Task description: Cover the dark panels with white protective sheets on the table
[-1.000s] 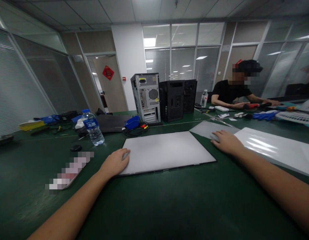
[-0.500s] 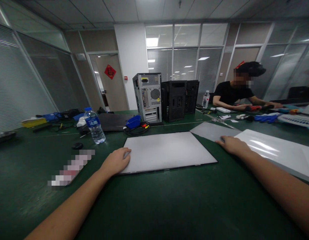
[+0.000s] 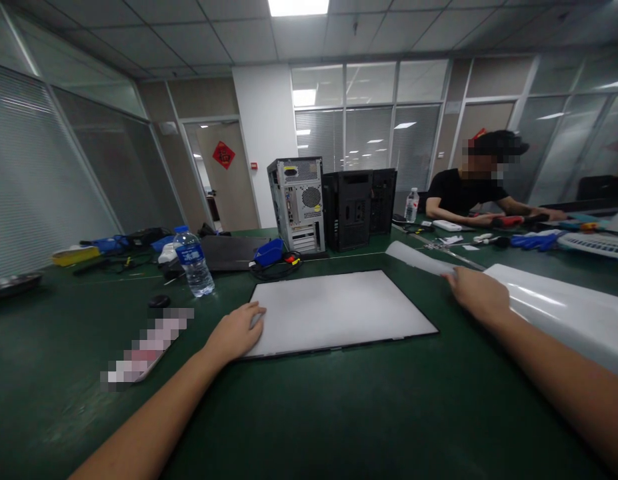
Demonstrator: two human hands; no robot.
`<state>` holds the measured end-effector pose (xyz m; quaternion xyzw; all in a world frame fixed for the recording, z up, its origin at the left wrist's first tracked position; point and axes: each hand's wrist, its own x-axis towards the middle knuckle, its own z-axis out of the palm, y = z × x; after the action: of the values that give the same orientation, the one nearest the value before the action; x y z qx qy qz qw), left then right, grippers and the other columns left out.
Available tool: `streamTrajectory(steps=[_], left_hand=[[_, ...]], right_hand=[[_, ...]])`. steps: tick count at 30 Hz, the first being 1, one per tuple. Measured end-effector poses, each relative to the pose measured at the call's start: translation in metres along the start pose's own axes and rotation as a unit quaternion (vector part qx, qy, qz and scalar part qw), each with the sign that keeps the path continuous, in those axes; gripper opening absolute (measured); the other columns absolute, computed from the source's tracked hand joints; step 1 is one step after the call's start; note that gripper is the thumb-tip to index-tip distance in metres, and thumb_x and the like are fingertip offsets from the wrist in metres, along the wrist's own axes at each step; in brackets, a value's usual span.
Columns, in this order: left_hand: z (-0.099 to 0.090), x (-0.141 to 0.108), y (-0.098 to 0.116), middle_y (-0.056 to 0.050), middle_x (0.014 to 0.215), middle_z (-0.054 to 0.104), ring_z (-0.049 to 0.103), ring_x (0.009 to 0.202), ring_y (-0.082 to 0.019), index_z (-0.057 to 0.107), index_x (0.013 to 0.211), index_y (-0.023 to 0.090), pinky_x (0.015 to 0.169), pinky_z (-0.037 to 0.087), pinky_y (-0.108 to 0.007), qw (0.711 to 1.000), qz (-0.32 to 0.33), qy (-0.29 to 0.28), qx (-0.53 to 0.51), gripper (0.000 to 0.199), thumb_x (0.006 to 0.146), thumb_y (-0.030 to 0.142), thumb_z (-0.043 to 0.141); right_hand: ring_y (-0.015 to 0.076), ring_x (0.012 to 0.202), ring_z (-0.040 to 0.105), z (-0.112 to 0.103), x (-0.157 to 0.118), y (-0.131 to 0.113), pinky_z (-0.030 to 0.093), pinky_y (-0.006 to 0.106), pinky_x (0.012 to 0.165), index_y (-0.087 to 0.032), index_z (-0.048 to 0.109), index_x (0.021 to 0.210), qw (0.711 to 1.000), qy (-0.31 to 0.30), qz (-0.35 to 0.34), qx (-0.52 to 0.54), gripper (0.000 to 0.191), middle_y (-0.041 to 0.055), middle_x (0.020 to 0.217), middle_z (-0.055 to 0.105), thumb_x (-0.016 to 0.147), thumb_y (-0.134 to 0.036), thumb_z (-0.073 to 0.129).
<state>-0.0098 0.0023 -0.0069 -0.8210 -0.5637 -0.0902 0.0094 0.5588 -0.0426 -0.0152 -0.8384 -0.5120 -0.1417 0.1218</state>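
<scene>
A flat white panel with a thin black frame (image 3: 339,310) lies on the green table in front of me; it looks like a screen's backlight panel. My left hand (image 3: 241,328) is closed at its left edge, fingers curled over the white face. To the right of the panel, my right hand (image 3: 479,291) pinches the near edge of a thin translucent plastic sheet (image 3: 413,259). The sheet is raised and bowed, seen almost edge-on. Beside and partly under my right forearm lies a glossy white sheet (image 3: 549,300).
Computer cases (image 3: 299,207) stand behind the panel. A water bottle (image 3: 193,263), a black round object (image 3: 159,301) and a blurred pink item (image 3: 151,347) are on the left. Across the table at right sits a person (image 3: 469,190), near blue gloves (image 3: 536,240) and tools.
My right hand has lifted the near edge of the translucent sheet, which lay flat before and now bends upward. My left hand stays at the panel's edge. The view has tilted slightly up.
</scene>
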Motion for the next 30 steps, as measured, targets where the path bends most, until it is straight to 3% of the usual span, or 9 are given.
streamTrajectory(steps=[3,7,11,16,20,23,26,30], left_hand=[[0.002,0.001,-0.001,-0.012,0.150,0.050,0.053,0.132,-0.030,0.062,0.133,0.022,0.107,0.043,-0.047,1.000,0.006,0.003,-0.001,0.053,0.094,0.046,0.036],[0.003,0.001,-0.003,-0.012,0.148,0.053,0.053,0.132,-0.029,0.063,0.133,0.022,0.108,0.042,-0.047,1.000,0.005,0.017,-0.010,0.057,0.094,0.052,0.033],[0.001,-0.001,-0.005,-0.008,0.149,0.052,0.054,0.131,-0.028,0.063,0.133,0.026,0.110,0.041,-0.044,0.999,0.006,0.023,-0.023,0.055,0.090,0.053,0.042],[-0.001,-0.003,-0.002,-0.006,0.149,0.052,0.052,0.133,-0.028,0.064,0.132,0.028,0.110,0.040,-0.045,0.999,0.002,0.028,-0.039,0.052,0.089,0.051,0.045],[-0.006,-0.004,0.004,-0.008,0.148,0.052,0.051,0.135,-0.030,0.065,0.130,0.027,0.110,0.039,-0.046,0.997,-0.027,0.023,-0.064,0.052,0.089,0.051,0.045],[-0.010,-0.005,0.009,-0.010,0.150,0.051,0.050,0.135,-0.031,0.065,0.130,0.027,0.110,0.038,-0.047,0.995,-0.041,0.016,-0.089,0.052,0.090,0.052,0.045],[-0.012,-0.007,0.014,-0.009,0.146,0.055,0.052,0.133,-0.029,0.067,0.128,0.027,0.110,0.039,-0.044,0.993,-0.033,0.021,-0.109,0.050,0.090,0.052,0.046],[-0.012,-0.008,0.022,-0.007,0.139,0.062,0.056,0.128,-0.028,0.068,0.125,0.025,0.109,0.041,-0.041,0.995,-0.028,0.032,-0.093,0.047,0.089,0.047,0.047]], right_hand=[[0.0355,0.098,0.064,-0.014,-0.009,-0.017,0.050,0.049,0.079,-0.015,0.060,0.123,0.998,0.036,-0.046,0.010,0.066,0.0209,0.113,0.066,0.097,-0.061,0.021],[0.0331,0.111,0.060,-0.025,-0.024,-0.049,0.049,0.048,0.091,-0.017,0.056,0.134,0.978,0.058,-0.194,0.040,0.063,0.0158,0.127,0.063,0.098,-0.059,0.028],[0.0286,0.117,0.059,-0.030,-0.044,-0.080,0.045,0.046,0.102,-0.020,0.056,0.138,0.934,-0.006,-0.347,0.090,0.062,0.0111,0.132,0.062,0.097,-0.060,0.032],[0.0293,0.123,0.055,-0.033,-0.066,-0.106,0.043,0.049,0.105,-0.021,0.055,0.141,0.892,-0.116,-0.424,0.109,0.067,0.0111,0.137,0.058,0.095,-0.066,0.035],[0.0290,0.132,0.047,-0.034,-0.074,-0.113,0.038,0.049,0.111,-0.026,0.050,0.146,0.875,-0.153,-0.436,0.144,0.066,0.0073,0.148,0.049,0.094,-0.066,0.039],[0.0271,0.136,0.043,-0.035,-0.075,-0.114,0.035,0.047,0.114,-0.031,0.048,0.147,0.871,-0.147,-0.433,0.178,0.061,0.0033,0.153,0.043,0.095,-0.063,0.038],[0.0288,0.132,0.048,-0.033,-0.069,-0.111,0.037,0.048,0.112,-0.026,0.053,0.143,0.900,-0.096,-0.395,0.158,0.063,0.0068,0.148,0.049,0.095,-0.064,0.036],[0.0321,0.113,0.060,-0.024,-0.052,-0.097,0.046,0.049,0.099,-0.017,0.066,0.128,0.955,-0.059,-0.283,0.066,0.066,0.0144,0.125,0.065,0.094,-0.063,0.033]])
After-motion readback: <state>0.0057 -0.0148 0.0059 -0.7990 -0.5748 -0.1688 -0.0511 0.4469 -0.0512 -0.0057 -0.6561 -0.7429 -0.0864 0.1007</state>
